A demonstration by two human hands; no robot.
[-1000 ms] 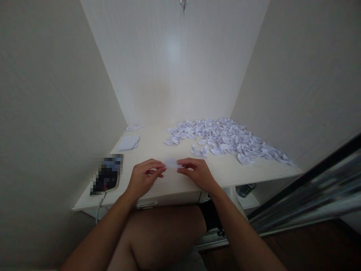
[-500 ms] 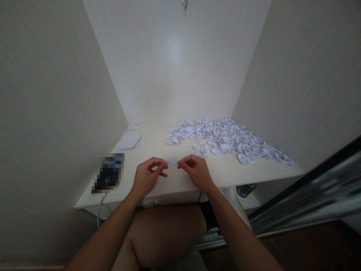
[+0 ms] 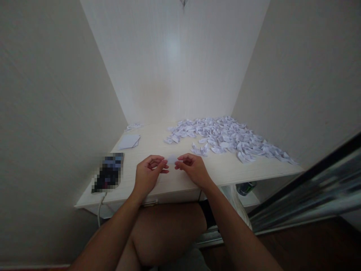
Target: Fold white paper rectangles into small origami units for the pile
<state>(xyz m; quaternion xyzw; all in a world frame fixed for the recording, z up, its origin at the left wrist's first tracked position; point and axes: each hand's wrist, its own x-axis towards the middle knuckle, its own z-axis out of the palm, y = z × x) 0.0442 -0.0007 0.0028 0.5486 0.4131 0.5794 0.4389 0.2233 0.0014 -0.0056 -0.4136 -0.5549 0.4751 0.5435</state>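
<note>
Between my two hands, just above the desk, is a small piece of white paper [image 3: 171, 160], blurred and pale against the desktop. My left hand [image 3: 149, 170] pinches its left end between thumb and fingers, the other fingers curled. At the right end, my right hand [image 3: 193, 167] pinches the paper the same way. Beyond the right hand, a few folded paper pieces [image 3: 199, 149] lie apart from a wide heap of similar folded white papers [image 3: 222, 133].
A stack of flat paper sheets [image 3: 128, 142] lies at the left, with thin paper scraps [image 3: 135, 126] behind it. Nearer stands a blurred-out phone [image 3: 109, 173] with a white cable [image 3: 99, 209]. Walls enclose the desk [image 3: 152, 145]. Below it on a shelf is a dark can [image 3: 246, 188].
My right hand has shifted slightly left, bringing the fingertips of both hands a little closer together around the paper. The heap and the stack have stayed in place.
</note>
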